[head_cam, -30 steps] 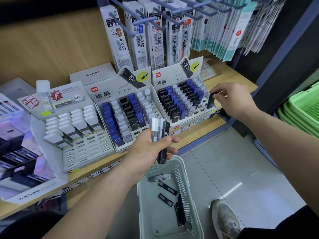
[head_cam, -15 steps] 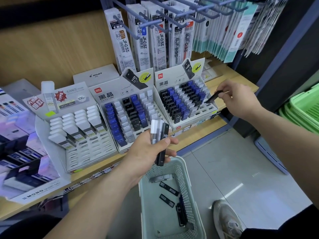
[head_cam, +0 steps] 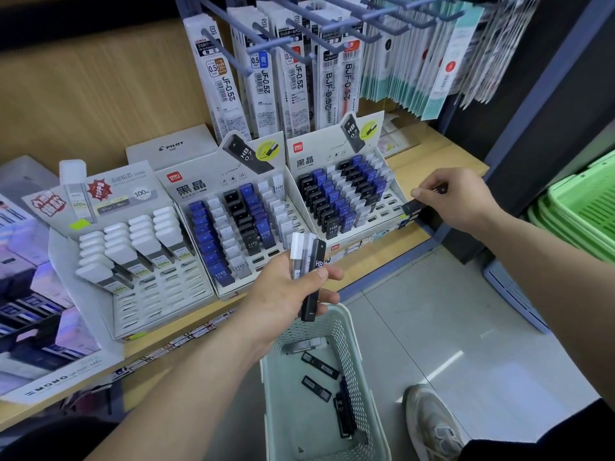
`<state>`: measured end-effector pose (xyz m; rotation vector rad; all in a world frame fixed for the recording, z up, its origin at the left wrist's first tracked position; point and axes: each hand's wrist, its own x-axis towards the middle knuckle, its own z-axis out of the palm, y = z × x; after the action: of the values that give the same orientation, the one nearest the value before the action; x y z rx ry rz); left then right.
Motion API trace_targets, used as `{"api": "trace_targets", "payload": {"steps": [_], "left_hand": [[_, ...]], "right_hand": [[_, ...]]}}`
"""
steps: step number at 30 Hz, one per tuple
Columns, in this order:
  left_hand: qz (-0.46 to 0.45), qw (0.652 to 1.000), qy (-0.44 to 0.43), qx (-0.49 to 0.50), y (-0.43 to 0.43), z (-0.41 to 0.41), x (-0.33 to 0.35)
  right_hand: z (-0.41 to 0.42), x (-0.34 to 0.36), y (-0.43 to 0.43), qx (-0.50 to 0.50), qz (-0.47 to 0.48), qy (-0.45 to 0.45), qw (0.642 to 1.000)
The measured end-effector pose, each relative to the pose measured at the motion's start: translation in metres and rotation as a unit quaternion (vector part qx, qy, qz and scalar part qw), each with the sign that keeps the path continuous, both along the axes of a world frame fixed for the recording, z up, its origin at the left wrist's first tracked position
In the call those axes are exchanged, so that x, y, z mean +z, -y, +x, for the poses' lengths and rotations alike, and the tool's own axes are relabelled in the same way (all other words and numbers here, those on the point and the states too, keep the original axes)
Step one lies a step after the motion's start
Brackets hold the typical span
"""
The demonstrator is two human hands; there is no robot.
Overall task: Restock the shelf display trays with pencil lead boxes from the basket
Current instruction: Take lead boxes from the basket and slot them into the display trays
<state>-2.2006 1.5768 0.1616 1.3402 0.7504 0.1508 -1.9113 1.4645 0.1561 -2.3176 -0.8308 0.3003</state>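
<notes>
My left hand (head_cam: pixel 286 294) grips a small bundle of lead boxes (head_cam: pixel 307 264), white, grey and one black marked HB, above the pale green basket (head_cam: pixel 351 344). Several black lead boxes (head_cam: pixel 319 364) lie on the basket's floor. My right hand (head_cam: pixel 456 197) pinches a single black lead box (head_cam: pixel 414 206) at the front right corner of the right display tray (head_cam: pixel 382 224), which holds rows of black, blue and white boxes. A middle tray (head_cam: pixel 229 287) and a left tray (head_cam: pixel 159 304) with white-capped boxes stand beside it.
All trays sit on a wooden shelf (head_cam: pixel 442 154). Refill packs (head_cam: pixel 263 81) hang on hooks above them. Green baskets (head_cam: pixel 585 207) are stacked at the right. My shoe (head_cam: pixel 432 420) stands on the tiled floor beside the basket. Other stationery boxes (head_cam: pixel 30 311) crowd the shelf's left end.
My right hand has tipped its black box from upright to slanting and lowered it toward the right tray's front right corner. My left hand keeps its bundle in about the same place.
</notes>
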Motion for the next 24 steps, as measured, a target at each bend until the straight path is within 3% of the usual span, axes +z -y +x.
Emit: {"api": "trace_targets", "payload": {"steps": [14, 24], "left_hand": [[0.009, 1.000, -0.005, 0.003, -0.002, -0.001, 0.001], [0.014, 1.000, -0.007, 0.008, -0.003, -0.005, 0.005]], "right_hand": [[0.003, -0.004, -0.004, 0.049, -0.030, 0.086, 0.995], [0.006, -0.012, -0.010, 0.138, -0.083, 0.190, 0.969]]}}
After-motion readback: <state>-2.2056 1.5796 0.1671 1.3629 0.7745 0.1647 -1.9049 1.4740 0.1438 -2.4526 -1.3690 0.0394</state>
